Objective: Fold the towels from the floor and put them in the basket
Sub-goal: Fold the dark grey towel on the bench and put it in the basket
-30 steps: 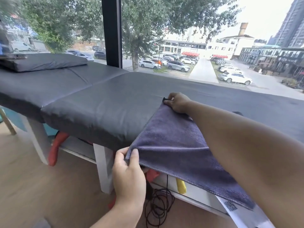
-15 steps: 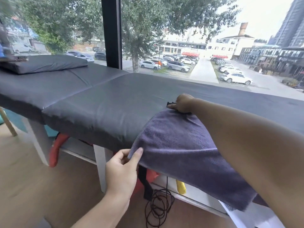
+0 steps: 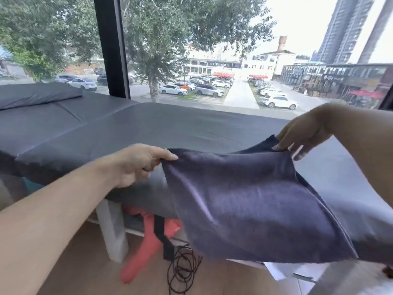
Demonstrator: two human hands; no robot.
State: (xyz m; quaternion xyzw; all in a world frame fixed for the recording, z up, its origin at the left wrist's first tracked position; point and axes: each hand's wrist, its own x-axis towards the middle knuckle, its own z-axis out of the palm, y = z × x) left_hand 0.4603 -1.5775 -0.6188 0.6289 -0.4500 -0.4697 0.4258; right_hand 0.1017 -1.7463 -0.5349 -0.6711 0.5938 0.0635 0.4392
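Two corners of the purple-grey towel [image 3: 251, 207] were pinched in our hands: our left hand [image 3: 138, 165] gripped the corner at nine o'clock, our right hand [image 3: 302, 133] held the one at two o'clock. We kept the cloth lifted above the near edge of the dark padded table [image 3: 148, 128], its lower part sagging toward five o'clock. Below, at six o'clock, a coiled black cord [image 3: 182, 271] lay beside something coral-red [image 3: 144, 250].

A padded grey massage bed [image 3: 148, 128] on white legs [image 3: 112, 231] stands along a large window [image 3: 212, 50] with a black frame post [image 3: 110, 45]. Daylight comes in from a tree-lined car park outside. The floor [image 3: 85, 273] is light wood.
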